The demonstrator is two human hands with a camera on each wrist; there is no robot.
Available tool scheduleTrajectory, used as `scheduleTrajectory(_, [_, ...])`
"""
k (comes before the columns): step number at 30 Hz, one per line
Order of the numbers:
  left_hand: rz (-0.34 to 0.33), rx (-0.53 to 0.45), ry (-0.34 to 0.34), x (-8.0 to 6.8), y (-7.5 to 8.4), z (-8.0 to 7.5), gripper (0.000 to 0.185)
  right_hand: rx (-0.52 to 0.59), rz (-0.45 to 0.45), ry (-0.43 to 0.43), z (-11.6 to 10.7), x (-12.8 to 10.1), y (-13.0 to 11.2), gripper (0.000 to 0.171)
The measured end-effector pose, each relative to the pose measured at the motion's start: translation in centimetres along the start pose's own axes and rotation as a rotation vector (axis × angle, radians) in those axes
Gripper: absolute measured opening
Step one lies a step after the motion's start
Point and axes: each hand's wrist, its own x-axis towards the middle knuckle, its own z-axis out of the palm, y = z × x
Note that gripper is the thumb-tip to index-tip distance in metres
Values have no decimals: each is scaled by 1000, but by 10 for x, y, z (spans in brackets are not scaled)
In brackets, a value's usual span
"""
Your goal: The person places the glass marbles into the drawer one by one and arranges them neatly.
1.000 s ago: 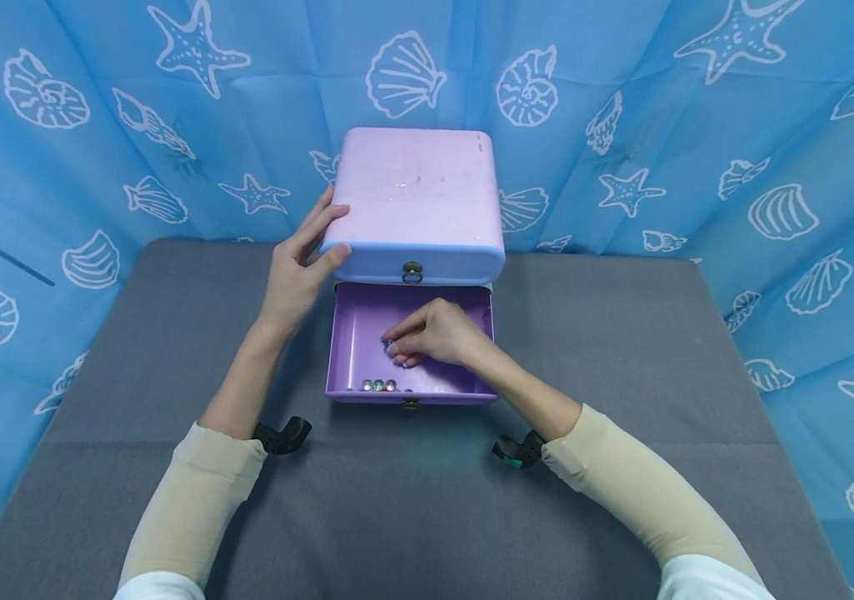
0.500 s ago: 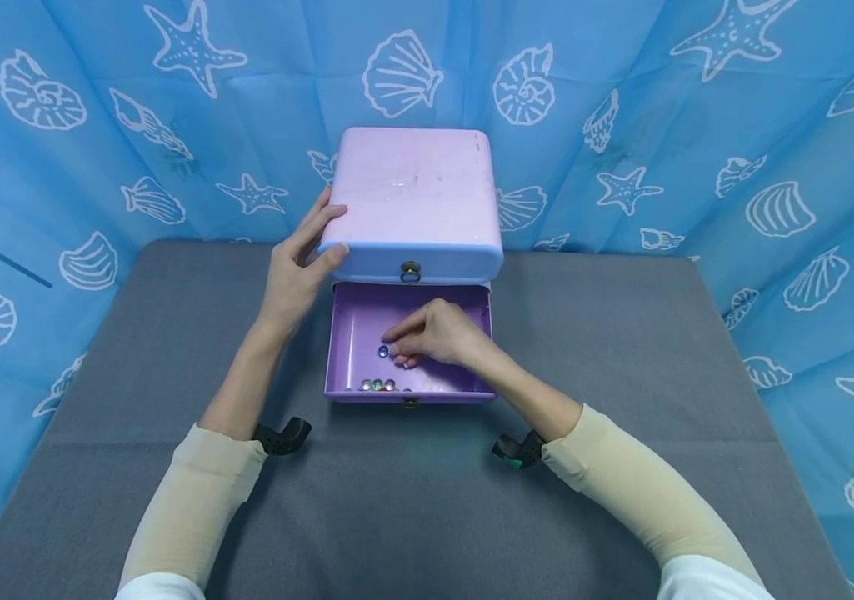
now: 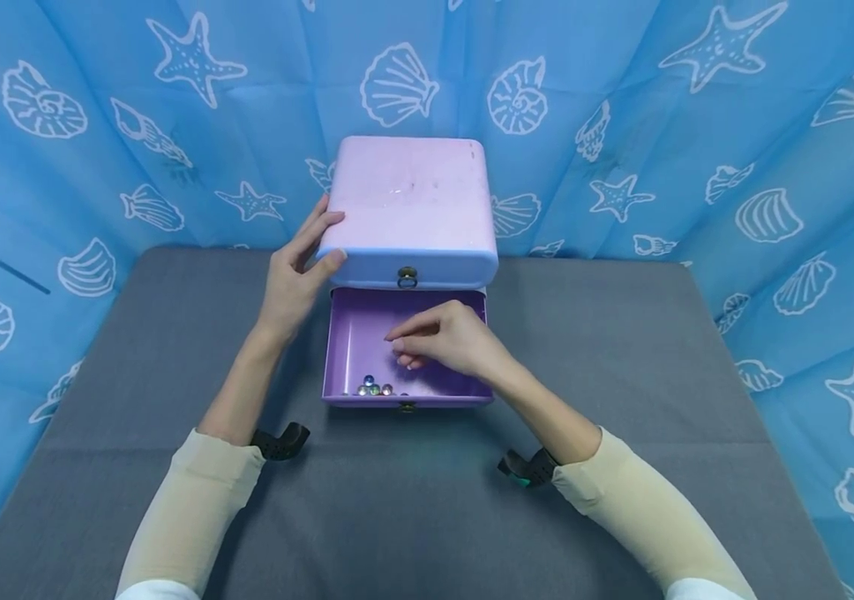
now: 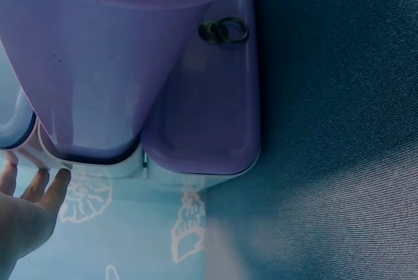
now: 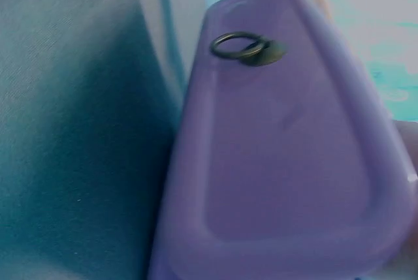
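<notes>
A small drawer chest (image 3: pixel 415 187) with a pink top and a blue upper drawer front (image 3: pixel 445 267) stands at the back of the table. Its purple drawer (image 3: pixel 355 321) is pulled out. Several glass marbles (image 3: pixel 375 389) lie along that drawer's front wall, a dark blue marble (image 3: pixel 369 380) among them. Over the drawer hovers my right hand (image 3: pixel 456 337), thumb and forefinger tips close together, no marble visible between them. My left hand (image 3: pixel 295 275) rests against the chest's left side, thumb at the front edge; in the left wrist view its fingertips (image 4: pixel 59 185) touch the casing.
Below the pulled-out drawer, a shut purple drawer with a ring handle (image 4: pixel 224 31) shows in the left wrist view. A grey cloth (image 3: pixel 412 508) covers the table. Blue seashell-print curtains (image 3: pixel 621 125) hang behind and at both sides.
The dark blue marble has left my right fingertips and rolled to the drawer's front, beside the others. My right hand has shifted slightly rightward. The left hand keeps its place on the chest.
</notes>
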Motion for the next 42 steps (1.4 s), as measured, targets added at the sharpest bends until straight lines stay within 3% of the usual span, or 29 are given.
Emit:
scheduleTrajectory(7, [-6,0,1,-1,1,1,44,48,-79,-11,0,-20,-9,21])
scheduleTrajectory(17, [-3,13,-4,-2,3,1,44,152,-120,-36,7,-45,-13,18])
scheduleTrajectory(29, [2,23,4,-1,3,1,45,306,-188,-120,20,-69,-6,20])
scheduleTrajectory(36, [-3,29,1,-1,3,1,45,323,-191,-167,32,-80,9,20])
scheduleTrajectory(42, [-4,15,-1,-2,2,1,45,309,-137,-172,41,-87,22,20])
